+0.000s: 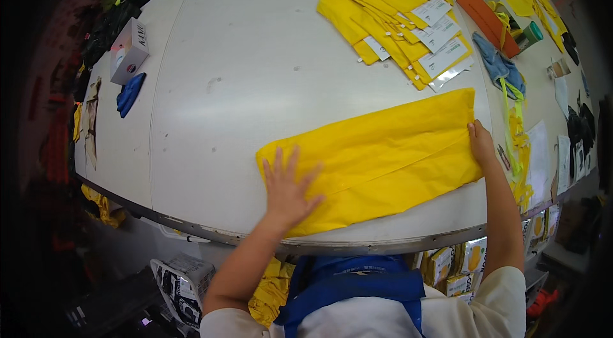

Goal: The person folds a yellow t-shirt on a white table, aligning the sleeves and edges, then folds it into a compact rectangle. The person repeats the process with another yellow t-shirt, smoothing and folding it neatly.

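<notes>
A long folded piece of yellow fabric [383, 165] lies slantwise near the front edge of the table, its right end farther from me. On its left end rests my left hand [287, 191], fingers spread and slightly blurred. My right hand [480, 141] grips the fabric's right edge; its thumb shows, while the other fingers are mostly hidden. Beyond the fabric is a pile of folded yellow pieces [377, 12] with white labelled cards and clear bags among them.
The pale table [223, 95] has a metal front edge. At right are an orange box [488, 22], a green-capped spool [532, 32], blue cloth [499, 67] and scissors-like tool [503, 158]. At left stand a white box [129, 51] and dark blue cloth [131, 94]. Packaged goods sit below.
</notes>
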`<state>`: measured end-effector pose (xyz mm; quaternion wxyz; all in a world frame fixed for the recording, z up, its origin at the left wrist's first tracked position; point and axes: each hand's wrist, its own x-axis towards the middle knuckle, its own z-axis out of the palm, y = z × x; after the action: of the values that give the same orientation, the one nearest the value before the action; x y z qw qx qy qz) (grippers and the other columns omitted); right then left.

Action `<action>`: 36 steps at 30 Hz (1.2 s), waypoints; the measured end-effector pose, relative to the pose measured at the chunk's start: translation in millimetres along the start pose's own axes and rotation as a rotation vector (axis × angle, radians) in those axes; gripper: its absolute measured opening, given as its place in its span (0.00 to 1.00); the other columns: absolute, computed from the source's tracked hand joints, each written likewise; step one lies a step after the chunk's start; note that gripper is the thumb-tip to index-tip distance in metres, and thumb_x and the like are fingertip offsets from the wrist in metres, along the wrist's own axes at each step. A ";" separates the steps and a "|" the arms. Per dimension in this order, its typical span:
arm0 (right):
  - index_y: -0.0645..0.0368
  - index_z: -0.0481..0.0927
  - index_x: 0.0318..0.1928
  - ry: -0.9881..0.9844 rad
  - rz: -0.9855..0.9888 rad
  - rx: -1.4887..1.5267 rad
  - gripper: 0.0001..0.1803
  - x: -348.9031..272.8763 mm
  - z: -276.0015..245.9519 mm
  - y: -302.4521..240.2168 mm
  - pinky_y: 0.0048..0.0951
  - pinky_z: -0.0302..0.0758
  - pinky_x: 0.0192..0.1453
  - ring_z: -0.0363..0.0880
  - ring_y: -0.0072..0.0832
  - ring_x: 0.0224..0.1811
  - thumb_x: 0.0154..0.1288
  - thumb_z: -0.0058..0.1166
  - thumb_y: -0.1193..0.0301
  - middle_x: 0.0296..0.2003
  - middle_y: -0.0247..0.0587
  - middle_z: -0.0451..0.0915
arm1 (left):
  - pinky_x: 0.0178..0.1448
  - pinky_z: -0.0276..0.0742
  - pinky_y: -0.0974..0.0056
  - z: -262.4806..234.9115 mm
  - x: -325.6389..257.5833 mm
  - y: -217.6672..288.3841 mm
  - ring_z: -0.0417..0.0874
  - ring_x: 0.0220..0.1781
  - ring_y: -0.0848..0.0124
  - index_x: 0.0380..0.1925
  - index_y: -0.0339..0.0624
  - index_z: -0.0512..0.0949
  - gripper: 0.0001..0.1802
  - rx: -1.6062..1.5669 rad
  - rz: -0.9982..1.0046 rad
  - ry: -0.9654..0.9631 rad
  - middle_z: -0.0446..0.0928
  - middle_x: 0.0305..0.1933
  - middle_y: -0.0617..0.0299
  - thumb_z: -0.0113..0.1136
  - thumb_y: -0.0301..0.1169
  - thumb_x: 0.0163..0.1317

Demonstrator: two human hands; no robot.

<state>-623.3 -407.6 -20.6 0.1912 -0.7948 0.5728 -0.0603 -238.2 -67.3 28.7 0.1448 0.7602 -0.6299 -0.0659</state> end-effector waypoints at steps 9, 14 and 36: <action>0.64 0.67 0.54 0.486 -0.238 -0.223 0.23 -28.4 -9.0 -112.1 0.49 0.65 0.59 0.71 0.50 0.54 0.67 0.50 0.61 0.53 0.57 0.73 | 0.67 0.26 0.27 36.7 -20.4 -20.7 0.38 0.74 0.37 0.62 0.69 0.68 0.37 0.105 -0.045 -0.159 0.47 0.75 0.54 0.48 0.68 0.53; 0.59 0.58 0.68 -0.142 -0.535 0.047 0.35 -101.3 83.3 -223.9 0.51 0.42 0.73 0.48 0.47 0.73 0.64 0.51 0.60 0.69 0.45 0.57 | 0.70 0.34 0.32 27.7 -23.5 -24.2 0.43 0.74 0.41 0.64 0.64 0.65 0.36 0.094 -0.128 -0.124 0.50 0.73 0.50 0.53 0.60 0.56; 0.62 0.58 0.67 -0.180 -0.344 0.969 0.29 -91.7 117.1 -199.7 0.39 0.50 0.73 0.53 0.45 0.71 0.70 0.41 0.62 0.68 0.50 0.57 | 0.55 0.73 0.56 0.2 182.2 234.3 0.75 0.51 0.60 0.63 0.39 0.47 0.42 -1.372 -0.332 -0.416 0.66 0.57 0.46 0.63 0.30 0.55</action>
<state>-440.1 -240.5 -42.4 0.5730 -0.6997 0.3215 -0.2806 -422.2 -283.8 114.5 0.4538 0.5556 -0.3381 -0.6091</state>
